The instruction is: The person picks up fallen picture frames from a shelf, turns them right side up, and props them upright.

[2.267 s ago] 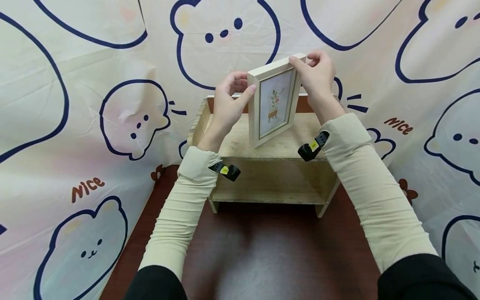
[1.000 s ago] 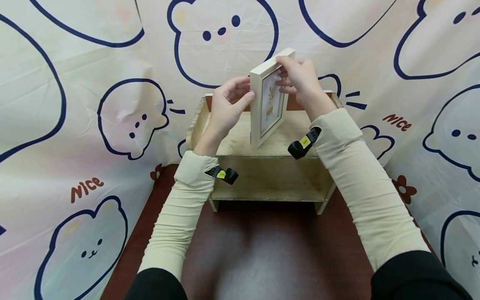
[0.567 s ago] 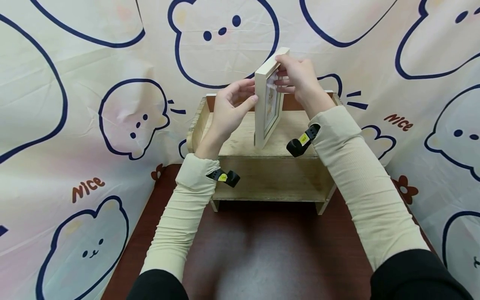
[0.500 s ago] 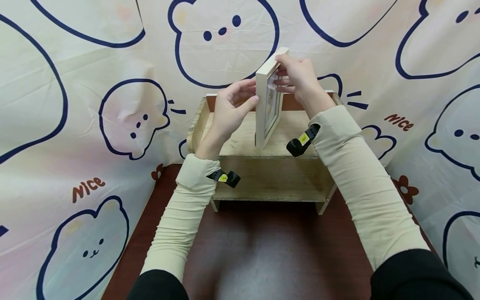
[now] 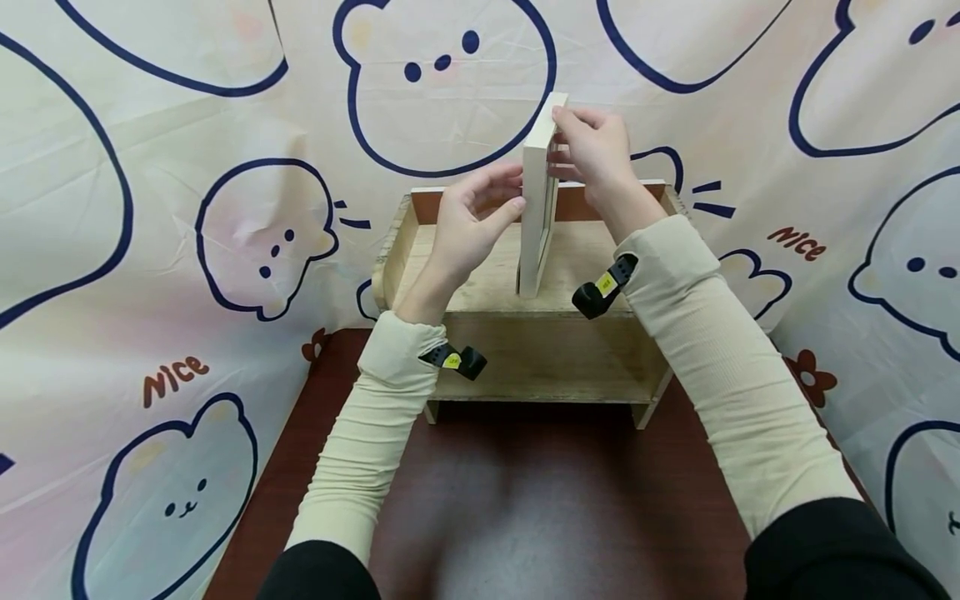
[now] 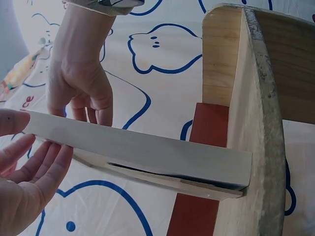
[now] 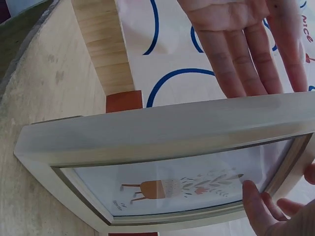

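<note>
A cream picture frame (image 5: 534, 221) stands upright on the top board of a small wooden shelf (image 5: 596, 258), nearly edge-on in the head view. My left hand (image 5: 472, 221) grips its near side edge, with the thumb on that edge and the fingers toward the back. At the far top corner, my right hand (image 5: 600, 154) holds it between thumb and fingers. The right wrist view shows the glazed front with a plant-in-pot picture (image 7: 155, 189), and right-hand fingertips (image 7: 250, 189) on the glass. A dark slit runs along the frame's back (image 6: 147, 176) in the left wrist view.
Below the top board is a lower shelf board (image 5: 547, 383). The unit stands on a dark reddish-brown table (image 5: 525, 500). A cartoon-printed cloth (image 5: 262, 125) hangs behind and at both sides. Black wrist cameras (image 5: 596, 300) sit on both sleeves.
The frame has turned from showing its picture to nearly edge-on, its far end swinging left. The right hand moved left with it; the left hand shifted slightly right, keeping hold.
</note>
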Tool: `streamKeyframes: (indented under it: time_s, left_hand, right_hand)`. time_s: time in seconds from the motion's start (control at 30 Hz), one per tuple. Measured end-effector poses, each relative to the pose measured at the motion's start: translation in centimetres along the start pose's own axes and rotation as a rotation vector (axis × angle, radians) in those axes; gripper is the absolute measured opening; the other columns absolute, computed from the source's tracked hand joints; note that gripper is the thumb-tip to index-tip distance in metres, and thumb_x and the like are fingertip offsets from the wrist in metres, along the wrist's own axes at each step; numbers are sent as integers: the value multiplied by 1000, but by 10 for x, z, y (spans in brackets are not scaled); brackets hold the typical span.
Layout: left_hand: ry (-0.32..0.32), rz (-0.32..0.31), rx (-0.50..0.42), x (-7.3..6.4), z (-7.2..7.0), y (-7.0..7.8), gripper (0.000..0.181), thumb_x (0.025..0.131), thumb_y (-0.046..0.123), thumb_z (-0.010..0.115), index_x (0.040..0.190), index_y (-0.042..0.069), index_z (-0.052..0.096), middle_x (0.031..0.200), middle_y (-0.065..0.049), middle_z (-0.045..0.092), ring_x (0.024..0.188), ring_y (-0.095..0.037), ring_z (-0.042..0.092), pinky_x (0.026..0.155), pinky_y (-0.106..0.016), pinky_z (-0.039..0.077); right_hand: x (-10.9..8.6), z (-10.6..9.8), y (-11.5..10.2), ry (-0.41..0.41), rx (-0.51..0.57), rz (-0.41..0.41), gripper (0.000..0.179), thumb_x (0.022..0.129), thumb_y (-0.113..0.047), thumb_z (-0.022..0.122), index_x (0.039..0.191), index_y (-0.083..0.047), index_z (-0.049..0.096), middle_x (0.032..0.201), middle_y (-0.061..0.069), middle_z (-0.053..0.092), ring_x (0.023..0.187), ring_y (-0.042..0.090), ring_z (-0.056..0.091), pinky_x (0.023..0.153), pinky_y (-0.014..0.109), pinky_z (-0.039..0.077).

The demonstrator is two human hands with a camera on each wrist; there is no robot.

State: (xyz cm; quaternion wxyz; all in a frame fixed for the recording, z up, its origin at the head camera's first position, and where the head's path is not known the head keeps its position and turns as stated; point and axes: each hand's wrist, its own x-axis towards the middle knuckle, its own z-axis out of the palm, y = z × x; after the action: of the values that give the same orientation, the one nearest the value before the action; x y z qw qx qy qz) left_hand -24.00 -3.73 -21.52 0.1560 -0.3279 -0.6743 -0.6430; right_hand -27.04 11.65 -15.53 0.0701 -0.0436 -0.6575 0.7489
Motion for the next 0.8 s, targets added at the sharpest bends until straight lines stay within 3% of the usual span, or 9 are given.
streamKeyframes:
  time_s: [0.17,0.37,0.47,0.6,0.8]
  left_hand:
    - [6,1,9,-1,1,-1,30,84,-4,57,114,-9,56,106,-19,60,94,-20,59,83,-30,48]
    - [3,13,-4,-2,1,-3,29,86,-6,54,114,-10,56,108,-21,59,96,-21,59,84,-32,47]
    - [-9,10,-32,-3,0,-4,28,87,-9,49,115,-11,54,108,-22,59,96,-23,58,84,-37,48]
    - [-37,-41,-55,-5,-2,-7,29,89,-9,45,117,-11,53,110,-21,58,97,-23,58,82,-37,49]
    - [-84,-64,-23,-8,-5,-14,30,90,-8,44,118,-9,53,112,-20,58,98,-23,58,81,-33,50]
  right_hand:
    - [-6,0,5,-30,27,-77,33,91,-21,56,123,-13,58,119,5,54,97,26,58,86,35,48]
    - [-15,2,9,-55,22,-177,42,91,-18,54,132,-10,48,125,6,52,104,22,53,89,32,45]
    - [-20,2,10,-91,-12,-213,45,92,-20,53,135,-9,44,129,5,49,109,20,50,91,31,44]
    - [-25,2,11,-135,-59,-236,52,91,-27,55,138,-9,40,136,3,43,115,18,46,93,32,42]
    - [-28,2,10,-126,-166,-250,70,79,-31,69,139,-13,37,138,-1,38,115,16,46,93,30,41]
